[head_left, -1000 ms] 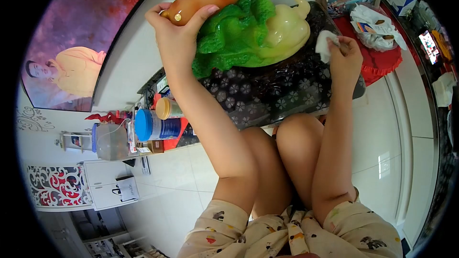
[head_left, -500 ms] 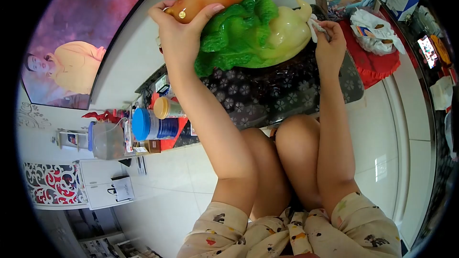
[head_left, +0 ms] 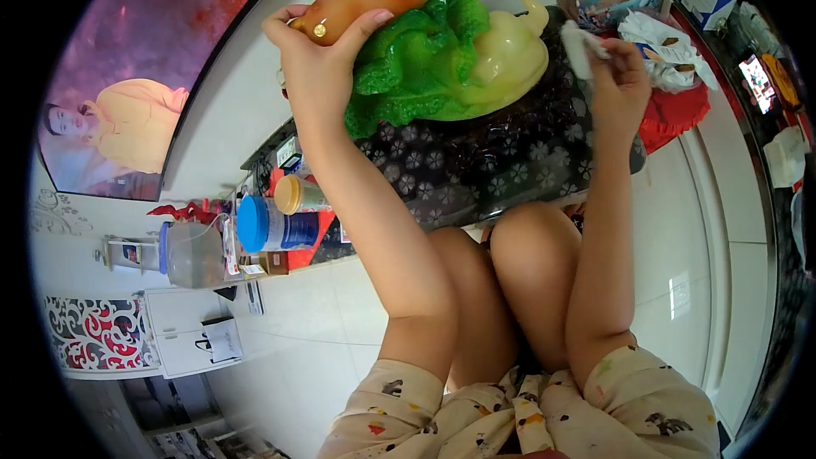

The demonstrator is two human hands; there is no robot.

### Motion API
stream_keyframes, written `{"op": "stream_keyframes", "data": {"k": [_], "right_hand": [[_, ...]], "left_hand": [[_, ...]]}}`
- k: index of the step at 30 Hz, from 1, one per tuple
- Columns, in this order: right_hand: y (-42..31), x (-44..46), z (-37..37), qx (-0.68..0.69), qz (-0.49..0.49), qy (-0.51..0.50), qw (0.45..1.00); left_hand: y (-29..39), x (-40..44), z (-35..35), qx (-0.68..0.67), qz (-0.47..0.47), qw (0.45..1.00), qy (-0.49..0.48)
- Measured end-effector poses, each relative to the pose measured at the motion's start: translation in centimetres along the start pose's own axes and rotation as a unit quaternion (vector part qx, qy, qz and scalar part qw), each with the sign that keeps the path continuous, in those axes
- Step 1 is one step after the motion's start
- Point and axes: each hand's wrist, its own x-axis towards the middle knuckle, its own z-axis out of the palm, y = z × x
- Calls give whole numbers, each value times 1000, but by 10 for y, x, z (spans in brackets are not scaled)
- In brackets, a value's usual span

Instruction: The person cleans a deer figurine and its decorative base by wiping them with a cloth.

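A glossy cabbage ornament (head_left: 450, 59), with green leaves and a pale yellow bulb, rests on its side on a dark flower-patterned tabletop (head_left: 476, 178). Along its upper edge runs an orange-brown curved piece (head_left: 365, 2) dotted with gold coin shapes. My left hand (head_left: 319, 55) is closed round the near end of that piece, thumb against the leaf side. To the right of the bulb, my right hand (head_left: 620, 89) pinches a folded white cloth or tissue (head_left: 578, 49); it is apart from the ornament and slightly blurred.
Left of the table stand a blue-lidded tub (head_left: 276, 225), a yellow-lidded jar (head_left: 302, 195) and a cloudy plastic container (head_left: 194, 253). A large screen (head_left: 153, 59) is at upper left. On the right are a white plastic bag (head_left: 667, 42), a red cushion-like item (head_left: 676, 119) and a lit phone (head_left: 758, 83).
My right hand has moved right, away from the pale bulb, carrying the white cloth or tissue. My left hand keeps its hold on the orange-brown piece.
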Motion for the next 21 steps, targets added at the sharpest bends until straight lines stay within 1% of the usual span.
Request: {"op": "stream_keyframes", "data": {"k": [1,4,7,8,11,12,13,18,21], "right_hand": [[3,5,-7,11,-14,26,1000],[20,14,-27,-64,-52,59,995],[36,13,-39,-131,-1,41,990],[42,12,-41,-122,20,29,992],[41,4,-31,-180,38,0,983],[38,2,-27,-229,37,-28,972],[42,1,-22,-220,23,-68,973],[29,-11,-17,-207,34,-87,974],[14,-26,-19,-212,75,-75,971]], "left_hand": [[0,0,0,-8,-2,1000,-2],[-2,0,0,-18,-3,1000,-3],[-1,0,0,-32,-12,999,-10],[0,0,-1,-38,-17,999,-13],[0,0,-1,-8,-10,1000,-5],[-1,1,-1,-4,-1,1000,-1],[-4,2,0,1,8,1000,2],[-3,1,0,-7,5,1000,0],[-2,1,-1,-16,-12,1000,-7]]}}
